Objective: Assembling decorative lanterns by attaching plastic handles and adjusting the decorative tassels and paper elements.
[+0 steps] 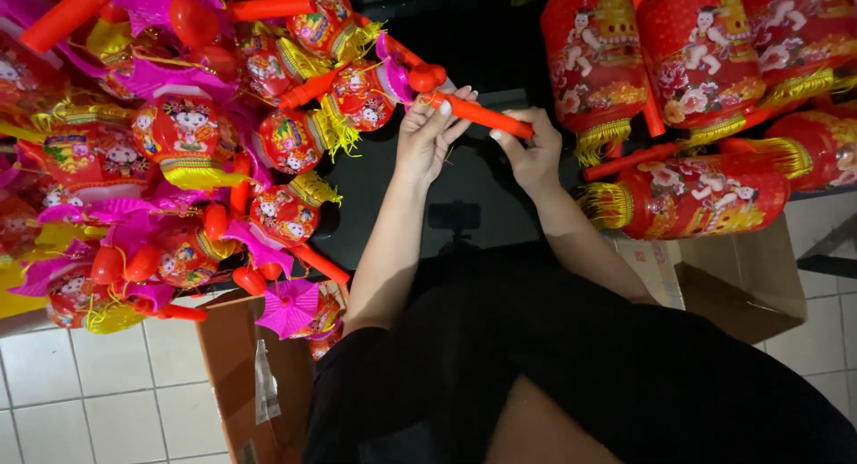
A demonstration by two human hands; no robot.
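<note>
Black clothes (580, 366) fill the bottom. Both hands clamp one orange stick (478, 114): left hand (428, 138), right hand (528, 151). Cardboard boxes (732, 276) below are half hidden by lanterns (687, 196).

Left pile: small red and yellow lanterns (187, 133) with pink paper frills and orange-red handles, heaped to my left, tangled over one another.
Right cluster: large red cylinder lanterns (696, 53) with printed child figures and flowers, gold tassel fringes at their ends; one lies on its side (687, 196) below the others.
Tabletop: dark surface (482, 44) between the two heaps in front of me.
Boxes: an open cardboard box (241, 357) at my lower left, another (741, 285) under the big lanterns on my right.
Floor: pale square tiles (98, 392).
My clothing: black (580, 357), filling the lower middle.
</note>
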